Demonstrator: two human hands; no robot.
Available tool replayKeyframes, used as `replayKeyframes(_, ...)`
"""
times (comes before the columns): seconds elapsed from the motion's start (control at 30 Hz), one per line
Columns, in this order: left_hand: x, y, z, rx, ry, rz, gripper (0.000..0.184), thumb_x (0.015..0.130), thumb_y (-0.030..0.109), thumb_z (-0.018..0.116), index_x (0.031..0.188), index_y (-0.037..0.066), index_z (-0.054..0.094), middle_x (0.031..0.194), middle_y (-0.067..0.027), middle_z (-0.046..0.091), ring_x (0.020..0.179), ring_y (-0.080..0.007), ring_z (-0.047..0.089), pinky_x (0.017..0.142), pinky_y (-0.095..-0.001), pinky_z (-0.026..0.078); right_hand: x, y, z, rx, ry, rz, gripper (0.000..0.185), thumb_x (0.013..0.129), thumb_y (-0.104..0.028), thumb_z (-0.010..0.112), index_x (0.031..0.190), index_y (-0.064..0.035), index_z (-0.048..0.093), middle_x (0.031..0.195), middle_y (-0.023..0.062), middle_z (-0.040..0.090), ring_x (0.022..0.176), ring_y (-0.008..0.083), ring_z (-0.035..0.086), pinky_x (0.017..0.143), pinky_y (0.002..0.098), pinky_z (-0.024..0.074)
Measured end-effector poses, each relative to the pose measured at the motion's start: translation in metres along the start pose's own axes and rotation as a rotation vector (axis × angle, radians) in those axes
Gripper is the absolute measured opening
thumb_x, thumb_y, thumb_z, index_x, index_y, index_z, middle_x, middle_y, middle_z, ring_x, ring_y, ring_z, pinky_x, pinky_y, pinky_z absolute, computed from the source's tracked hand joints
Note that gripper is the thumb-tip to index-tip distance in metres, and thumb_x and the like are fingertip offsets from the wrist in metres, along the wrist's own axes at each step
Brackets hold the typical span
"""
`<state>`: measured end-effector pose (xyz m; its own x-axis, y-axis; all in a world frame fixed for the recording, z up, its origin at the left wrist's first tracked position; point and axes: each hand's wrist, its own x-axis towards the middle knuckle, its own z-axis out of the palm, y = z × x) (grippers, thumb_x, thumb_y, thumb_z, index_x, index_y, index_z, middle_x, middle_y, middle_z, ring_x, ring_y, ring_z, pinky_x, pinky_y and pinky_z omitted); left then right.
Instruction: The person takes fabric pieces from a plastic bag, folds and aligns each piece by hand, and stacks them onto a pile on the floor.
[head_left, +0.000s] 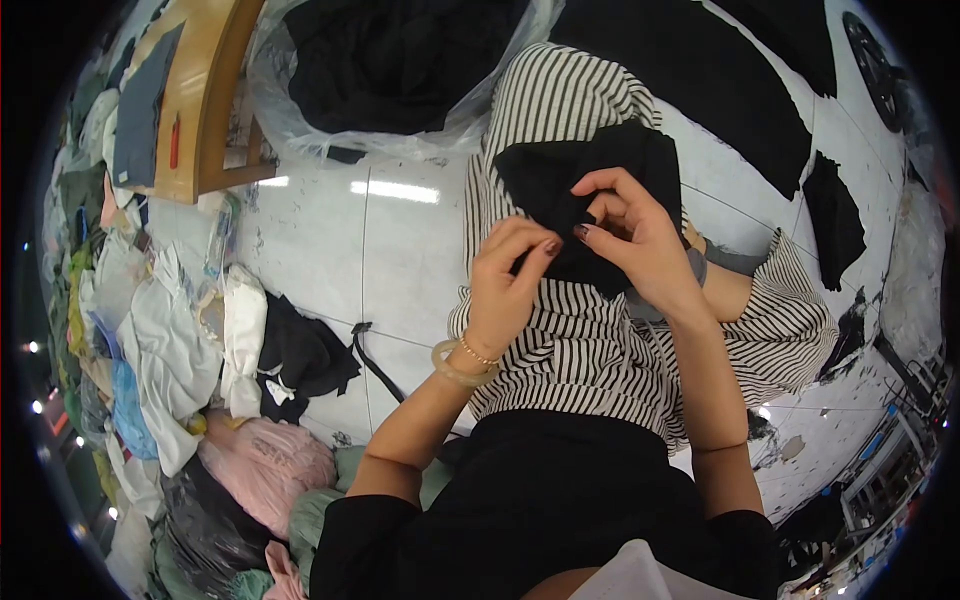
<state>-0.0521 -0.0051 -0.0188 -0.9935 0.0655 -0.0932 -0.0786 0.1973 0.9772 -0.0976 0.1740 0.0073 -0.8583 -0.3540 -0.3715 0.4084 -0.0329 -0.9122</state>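
Observation:
A black cloth [640,165] lies over the lap, on top of striped trousers [560,95]. My left hand [512,268], with bangles at its wrist, is at the cloth's left side; its thumb and forefinger are pinched together, and what they hold is too small to make out. Just right of it, my right hand [640,240] is over the middle of the cloth with curled fingers. Something small and dark shows between its thumb and fingers, unclear against the black cloth. The two hands are close but apart.
A clear plastic bag [270,75] of black cloth stands ahead. Upper left is a wooden table [215,95] with a red tool [174,142]. Garments and bags, one pink [270,465], pile up at left. Black cloth pieces [700,80] lie on the floor at upper right.

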Motion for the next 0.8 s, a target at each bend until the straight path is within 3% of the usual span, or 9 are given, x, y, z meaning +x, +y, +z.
replayKeyframes(0.07,-0.002,-0.012,-0.011,0.073,0.165,0.04,0.008,0.092,0.003,0.058,0.092,-0.002,0.063,0.084,-0.0053,0.059,0.082,-0.0132,0.055,0.075,-0.0258,0.045,0.007,0.012,-0.016,-0.256,0.258,-0.103,0.023,0.083,0.002,0.054,0.105,-0.0026,0.057,0.073,-0.0025,0.053,0.065,0.0067,0.049,0.065,0.0201,0.0406)
replayKeyframes(0.13,0.0,-0.026,-0.033,0.07,0.288,-0.168,0.011,0.093,0.005,0.056,0.099,-0.002,0.064,0.088,-0.0049,0.061,0.085,-0.013,0.057,0.08,-0.0267,0.046,0.018,0.014,-0.047,-0.464,0.609,-0.152,0.018,0.082,-0.001,0.055,0.099,-0.0013,0.059,0.077,-0.0006,0.055,0.072,0.0087,0.052,0.069,0.0224,0.0421)
replayKeyframes(0.23,0.015,-0.023,-0.049,-0.054,0.261,-0.217,0.018,0.094,0.006,0.055,0.108,-0.003,0.062,0.093,-0.0049,0.063,0.088,-0.0122,0.057,0.083,-0.0264,0.046,0.029,0.051,-0.109,-0.313,0.687,-0.169,0.016,0.087,-0.013,0.058,0.099,-0.0042,0.063,0.085,0.0004,0.059,0.082,0.0108,0.054,0.074,0.0256,0.0421)
replayKeyframes(0.3,0.023,-0.018,-0.048,-0.054,0.214,-0.251,0.021,0.094,0.007,0.056,0.112,-0.003,0.061,0.094,-0.0049,0.063,0.088,-0.0116,0.057,0.082,-0.0253,0.046,0.029,0.056,-0.128,0.079,0.507,0.273,0.022,0.09,-0.027,0.06,0.101,-0.0078,0.065,0.092,-0.0002,0.061,0.088,0.0107,0.053,0.076,0.0274,0.0404)
replayKeyframes(0.4,0.039,-0.017,-0.04,-0.057,0.159,-0.291,0.03,0.092,0.009,0.062,0.119,-0.002,0.059,0.089,-0.0017,0.063,0.081,-0.0083,0.057,0.078,-0.0207,0.046,0.033,0.073,-0.147,0.215,0.353,0.355,0.029,0.092,-0.037,0.06,0.103,-0.0108,0.065,0.096,-0.0015,0.064,0.09,0.0099,0.055,0.077,0.0281,0.0402)
replayKeyframes(0.6,0.051,-0.005,-0.049,-0.165,0.078,-0.47,0.032,0.083,0.003,0.072,0.113,-0.002,0.063,0.08,0.0037,0.057,0.074,-0.0035,0.051,0.07,-0.0173,0.042,0.026,0.059,-0.147,0.246,0.287,0.236,0.017,0.09,-0.022,0.064,0.103,-0.0111,0.063,0.09,-0.0039,0.063,0.086,0.006,0.054,0.076,0.0259,0.0401)
replayKeyframes(0.67,0.046,-0.008,-0.055,-0.121,0.084,-0.4,0.023,0.083,0.002,0.071,0.106,-0.002,0.067,0.077,0.0049,0.055,0.072,-0.0029,0.049,0.069,-0.016,0.04,0.023,0.055,-0.145,0.206,0.27,0.241,0.016,0.089,-0.018,0.064,0.103,-0.0103,0.062,0.088,-0.0041,0.062,0.085,0.0052,0.054,0.077,0.0254,0.0403)
replayKeyframes(0.73,0.042,-0.002,-0.055,-0.173,0.095,-0.383,0.012,0.084,-0.004,0.066,0.095,0.0,0.068,0.08,0.0036,0.053,0.075,-0.0046,0.049,0.072,-0.0169,0.04,0.018,0.056,-0.143,0.265,0.254,0.029,0.004,0.085,-0.007,0.062,0.089,-0.0081,0.063,0.086,-0.0037,0.057,0.081,0.006,0.05,0.075,0.0237,0.0382)
replayKeyframes(0.8,0.036,-0.014,-0.066,-0.14,0.029,-0.123,0.011,0.082,-0.009,0.06,0.085,0.0,0.064,0.085,0.0012,0.051,0.078,-0.007,0.048,0.073,-0.0189,0.039,0.004,0.057,-0.144,0.286,0.187,-0.087,0.005,0.083,-0.004,0.061,0.085,-0.0076,0.062,0.089,-0.0029,0.056,0.083,0.0069,0.049,0.076,0.0232,0.0377)
